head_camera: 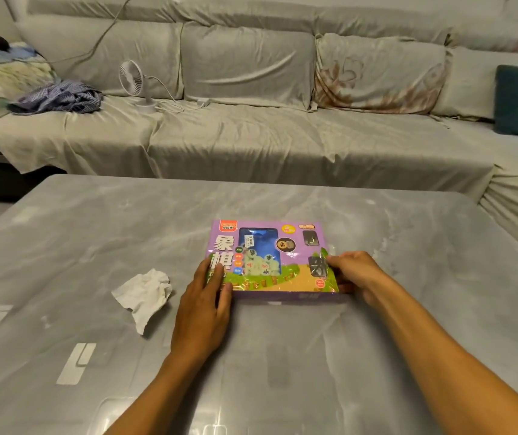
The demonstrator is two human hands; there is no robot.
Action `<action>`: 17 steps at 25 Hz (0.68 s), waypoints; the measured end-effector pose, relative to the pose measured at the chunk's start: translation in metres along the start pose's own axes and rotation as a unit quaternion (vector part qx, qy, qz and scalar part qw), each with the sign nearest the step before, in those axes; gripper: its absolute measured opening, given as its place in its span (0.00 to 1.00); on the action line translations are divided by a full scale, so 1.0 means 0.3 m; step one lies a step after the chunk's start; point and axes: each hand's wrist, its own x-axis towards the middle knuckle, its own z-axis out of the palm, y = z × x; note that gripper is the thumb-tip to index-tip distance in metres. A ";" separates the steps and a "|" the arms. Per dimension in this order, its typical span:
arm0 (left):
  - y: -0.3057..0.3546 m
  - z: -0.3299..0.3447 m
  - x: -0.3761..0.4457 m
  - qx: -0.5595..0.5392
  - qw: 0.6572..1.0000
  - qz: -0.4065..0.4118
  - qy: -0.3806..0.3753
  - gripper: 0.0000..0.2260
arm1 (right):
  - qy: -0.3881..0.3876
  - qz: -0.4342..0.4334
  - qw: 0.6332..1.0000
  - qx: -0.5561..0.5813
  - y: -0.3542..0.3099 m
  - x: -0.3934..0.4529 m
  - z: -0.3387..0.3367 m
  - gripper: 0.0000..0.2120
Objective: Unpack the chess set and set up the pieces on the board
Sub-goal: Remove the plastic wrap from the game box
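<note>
Both hands meet the chess box (270, 262), long axis nine-to-three: left hand (202, 309) lies flat at nine, right hand (353, 271) pinches plastic wrap (323, 255) at three.

— What's carrying everything here?

— A grey, marble-patterned table (94, 246), glossy enough to throw back pale streaks of light along its left side.

— And what lies on it?

— Near the middle sits a purple chess set box (295, 252), flat on its back, with a clear window showing pale round pieces (259, 263) heaped inside. A loose flap of clear wrap sticks up at its right edge.

— Anything else?

— At about nine o'clock from the box, a little apart from it, lies a crumpled white tissue (144, 293). The person's left hand (202, 312) rests partly on the tabletop at the box's seven o'clock corner.
</note>
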 end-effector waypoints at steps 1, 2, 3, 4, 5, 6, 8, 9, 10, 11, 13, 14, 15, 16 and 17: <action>0.000 -0.001 0.001 -0.004 1.000 -0.004 -0.001 0.24 | -0.003 0.004 1.000 0.006 -0.004 -0.001 -0.003 0.07; 0.000 -0.003 -0.002 -0.009 1.000 -0.008 -0.003 0.24 | -0.009 0.008 1.000 0.011 -0.004 -0.006 -0.009 0.06; -0.003 -0.002 -0.005 -0.012 1.000 -0.010 -0.006 0.24 | -0.018 0.013 1.000 0.017 -0.002 -0.010 -0.016 0.06; -0.002 0.000 -0.006 -0.012 1.000 -0.013 -0.007 0.23 | -0.028 0.019 0.999 0.023 0.002 -0.011 -0.023 0.07; -0.001 0.002 -0.005 -0.009 1.000 -0.013 -0.007 0.23 | -0.038 0.026 0.998 0.031 0.005 -0.010 -0.028 0.08; 0.001 0.002 -0.003 -0.007 1.000 -0.012 -0.006 0.22 | -0.047 0.034 0.998 0.040 0.005 -0.010 -0.029 0.10; 0.000 -0.003 -0.007 -0.028 1.000 -0.011 0.001 0.20 | -0.073 0.041 0.995 0.057 0.000 -0.015 -0.022 0.11; 0.002 -0.011 -0.010 -0.056 0.998 -0.013 0.007 0.20 | -0.080 0.039 0.994 0.061 -0.002 -0.022 -0.019 0.11; 0.002 -0.023 -0.011 -0.095 0.995 -0.019 0.016 0.19 | -0.085 0.032 0.993 0.070 -0.002 -0.030 -0.017 0.11; 0.000 -0.035 -0.011 -0.139 0.990 -0.028 0.026 0.17 | -0.089 0.024 0.992 0.087 0.004 -0.038 -0.020 0.10; 0.009 -0.054 -0.007 -0.227 0.970 -0.069 0.051 0.16 | -0.093 0.011 0.985 0.142 0.024 -0.053 -0.034 0.11; 0.020 -0.057 0.002 -0.276 0.952 -0.114 0.061 0.18 | -0.095 0.007 0.980 0.173 0.036 -0.060 -0.044 0.12; 0.042 -0.064 0.019 -0.324 0.928 -0.177 0.056 0.20 | -0.097 0.003 0.974 0.205 0.045 -0.067 -0.055 0.13; 0.068 -0.076 0.038 -0.361 0.899 -0.245 0.035 0.21 | -0.100 -0.003 0.967 0.235 0.049 -0.078 -0.065 0.13; 0.094 -0.088 0.056 -0.381 0.876 -0.296 0.009 0.19 | -0.104 -0.012 0.961 0.257 0.052 -0.090 -0.074 0.12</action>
